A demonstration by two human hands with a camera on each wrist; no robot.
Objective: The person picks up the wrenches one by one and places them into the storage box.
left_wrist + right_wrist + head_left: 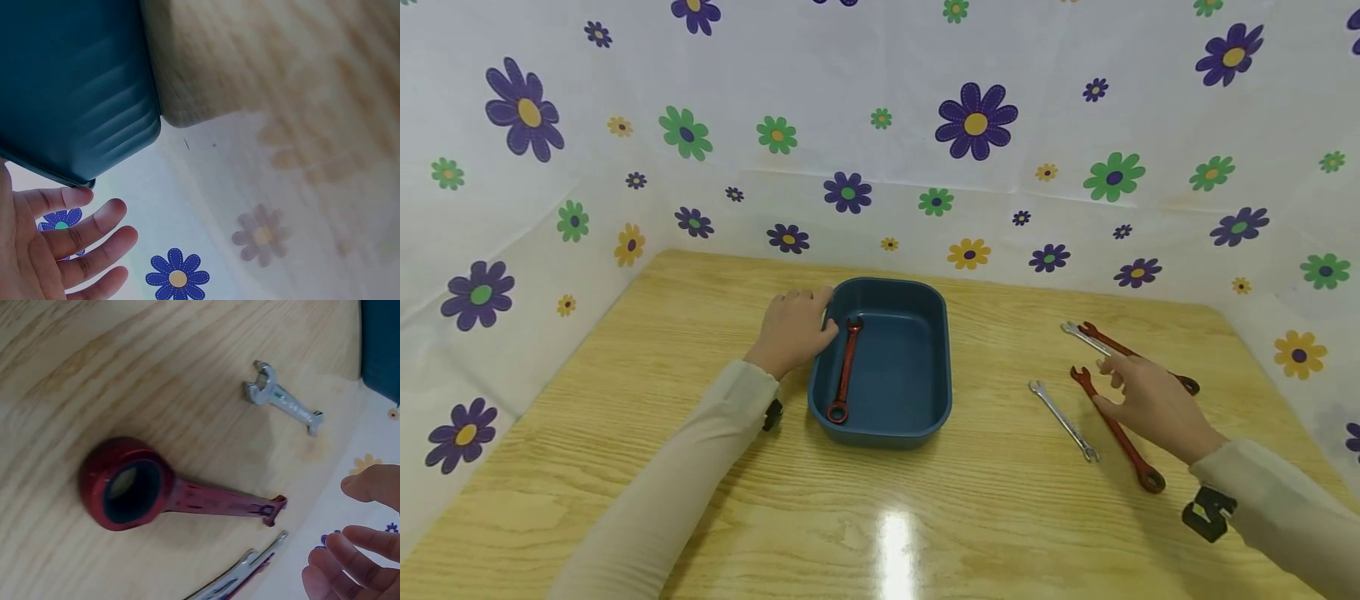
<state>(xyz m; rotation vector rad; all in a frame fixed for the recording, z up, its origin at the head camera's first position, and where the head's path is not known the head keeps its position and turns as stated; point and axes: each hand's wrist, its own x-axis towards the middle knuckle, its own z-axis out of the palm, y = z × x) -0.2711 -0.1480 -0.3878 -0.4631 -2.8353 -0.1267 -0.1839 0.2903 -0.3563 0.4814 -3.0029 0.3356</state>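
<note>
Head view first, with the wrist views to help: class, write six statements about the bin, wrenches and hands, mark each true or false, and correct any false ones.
1. A red wrench lies inside the blue bin. True.
2. It lies along the right wall. False: it lies near the left wall.
3. A silver wrench lies on the table. True.
4. The blue bin holds two wrenches. False: it holds one.
5. The left hand is at the left side of the blue bin. True.
6. The right hand grips a wrench. False: its fingers hold nothing.
</note>
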